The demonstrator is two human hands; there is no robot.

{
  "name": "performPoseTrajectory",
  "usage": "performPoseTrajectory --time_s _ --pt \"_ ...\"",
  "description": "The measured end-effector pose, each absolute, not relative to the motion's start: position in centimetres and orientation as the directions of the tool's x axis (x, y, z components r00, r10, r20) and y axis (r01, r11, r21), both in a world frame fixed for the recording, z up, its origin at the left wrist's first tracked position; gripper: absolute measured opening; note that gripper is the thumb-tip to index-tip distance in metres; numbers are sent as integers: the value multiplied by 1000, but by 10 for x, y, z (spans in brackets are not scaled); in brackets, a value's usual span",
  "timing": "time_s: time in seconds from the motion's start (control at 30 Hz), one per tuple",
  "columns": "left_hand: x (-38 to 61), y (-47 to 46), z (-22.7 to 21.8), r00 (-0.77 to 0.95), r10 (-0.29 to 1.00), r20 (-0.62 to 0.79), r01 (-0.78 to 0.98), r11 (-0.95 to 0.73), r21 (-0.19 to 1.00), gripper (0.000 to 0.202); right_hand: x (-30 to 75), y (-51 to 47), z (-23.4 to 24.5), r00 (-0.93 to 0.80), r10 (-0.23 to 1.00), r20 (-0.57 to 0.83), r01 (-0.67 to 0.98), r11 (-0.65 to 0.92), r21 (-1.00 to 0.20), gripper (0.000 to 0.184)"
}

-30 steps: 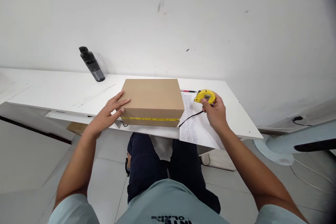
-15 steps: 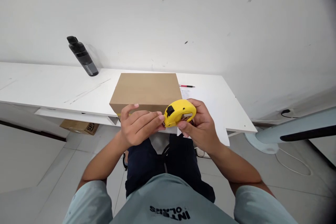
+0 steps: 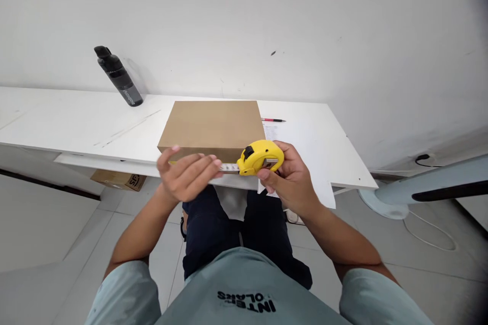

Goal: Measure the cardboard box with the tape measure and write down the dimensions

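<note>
A yellow tape measure [image 3: 261, 157] with a black lock button sits in my right hand [image 3: 295, 177], the thumb and fingers closed round its right side. From its left end a short white stretch of blade [image 3: 230, 167] shows. My left hand [image 3: 186, 175] is closed on that blade, its fingers long across it and the index finger raised. A bit of yellow tape shows at the left hand's far side. Both hands are just in front of a closed brown cardboard box [image 3: 213, 124], whose front face they partly cover.
The box rests on a white desk [image 3: 84, 117] against the wall. A black bottle [image 3: 120, 78] stands at the left. Right of the box lie a red and black pen [image 3: 273, 120] and white paper [image 3: 305, 157]. Another carton [image 3: 118, 179] is below the desk.
My left hand has moved left, away from the tape measure's case, and a length of white blade now shows between them. The right hand keeps its hold on the case.
</note>
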State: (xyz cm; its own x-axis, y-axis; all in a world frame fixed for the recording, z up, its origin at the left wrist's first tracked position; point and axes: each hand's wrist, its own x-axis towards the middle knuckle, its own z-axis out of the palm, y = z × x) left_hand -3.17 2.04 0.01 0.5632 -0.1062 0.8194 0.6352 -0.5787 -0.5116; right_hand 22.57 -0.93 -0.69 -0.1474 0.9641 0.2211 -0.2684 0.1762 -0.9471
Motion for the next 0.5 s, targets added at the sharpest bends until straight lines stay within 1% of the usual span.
performPoseTrajectory --time_s 0.07,0.13,0.2,0.3,0.4,0.5 --pt "-58 32 -5 506 -65 860 720 -516 -463 9 238 -1 -9 -88 962 257 -221 233 -947 54" --pt "-92 45 -11 427 28 904 803 -471 -365 15 253 10 -12 -8 955 297 -165 292 -942 56" --pt "-128 56 -19 371 97 924 846 -446 -293 17 268 22 -14 68 944 322 -113 328 -938 62" --pt "-176 64 -30 334 179 925 891 -381 -248 22 288 37 -18 154 934 324 -75 338 -938 69" --pt "-202 63 -41 273 278 921 922 -349 -167 22 301 47 -24 189 929 318 -53 333 -941 71" --pt "-206 57 -54 211 378 901 930 -362 -66 20 307 52 -33 173 925 338 -22 346 -938 71"
